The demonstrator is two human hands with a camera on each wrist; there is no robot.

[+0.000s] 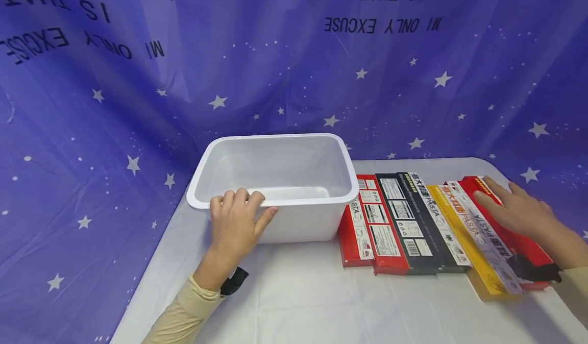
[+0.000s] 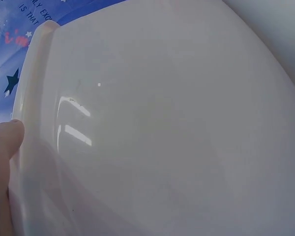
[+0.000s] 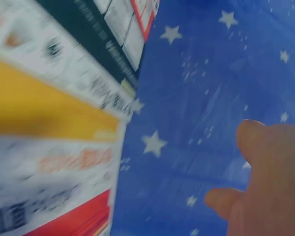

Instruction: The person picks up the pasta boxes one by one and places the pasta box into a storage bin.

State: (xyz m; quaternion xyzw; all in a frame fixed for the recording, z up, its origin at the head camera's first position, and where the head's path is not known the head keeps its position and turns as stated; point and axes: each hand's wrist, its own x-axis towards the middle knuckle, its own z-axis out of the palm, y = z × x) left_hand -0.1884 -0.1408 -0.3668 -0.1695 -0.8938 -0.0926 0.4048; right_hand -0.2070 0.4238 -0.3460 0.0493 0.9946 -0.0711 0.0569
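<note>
A white plastic bin (image 1: pixel 294 221) stands on the table, its inside bare as far as I can see. My left hand (image 1: pixel 236 226) grips its near rim, with the fingers over the edge and the thumb along the outside. The left wrist view shows the bin's smooth wall (image 2: pixel 162 123) and part of that hand. My right hand (image 1: pixel 521 211) is spread above the rightmost red pasta box (image 1: pixel 528 244); in the right wrist view its fingers hold nothing. Beside that box lie a yellow pasta box (image 1: pixel 482 267), a black one (image 1: pixel 409 226) and red ones (image 1: pixel 383 231).
The pasta boxes lie side by side on the white tablecloth (image 1: pixel 294 298), to the right of the bin. A purple-blue cloth (image 1: pixel 285 78) with stars and lettering hangs behind the table and along its left side.
</note>
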